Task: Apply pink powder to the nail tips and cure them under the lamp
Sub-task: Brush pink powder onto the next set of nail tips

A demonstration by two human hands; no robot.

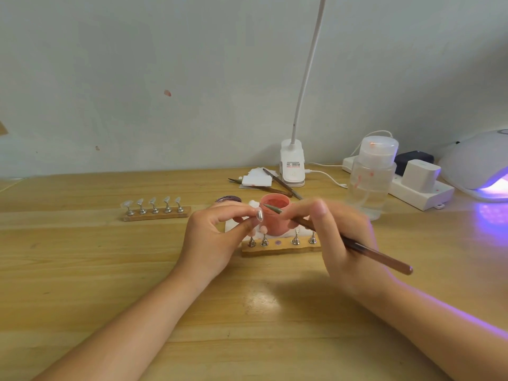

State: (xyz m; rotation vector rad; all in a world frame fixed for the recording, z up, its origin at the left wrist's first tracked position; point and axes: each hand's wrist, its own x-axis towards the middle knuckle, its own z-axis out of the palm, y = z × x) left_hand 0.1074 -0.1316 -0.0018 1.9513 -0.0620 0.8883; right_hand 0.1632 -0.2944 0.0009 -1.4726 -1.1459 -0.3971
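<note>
Pink powder fills the small jar [275, 215], which stands at table centre on a white pad [233, 225]. Just in front of it, at 9 o'clock from the jar, the left hand [217, 237] pinches one clear nail tip [259, 214] between thumb and forefinger, held upright above the table. The right hand [338, 237], at 3 o'clock from the jar, grips a brown-handled brush [357, 247] pen-fashion, fingers curled round the shaft; the brush point lies across the jar mouth, aimed at the nail tip and just short of it.

Directly at 6 o'clock from the jar sits a wooden holder bar [280, 247] with four metal stands and one vacant spot in the middle. A second holder bar [156, 213] lies well apart at 9 o'clock, carrying five clear tips on stands.

At 3 o'clock, near the right hand, stands a clear pump bottle [371, 174]. Behind it, at 2 o'clock, lies a white power strip [420, 193] with plugs. The curing lamp [478, 166] sits at the far right edge, glowing violet onto the wooden table [82, 270]. A white clip lamp [292, 163] stands at 12 o'clock, with spare tools [277, 182] and white cards beside it.
</note>
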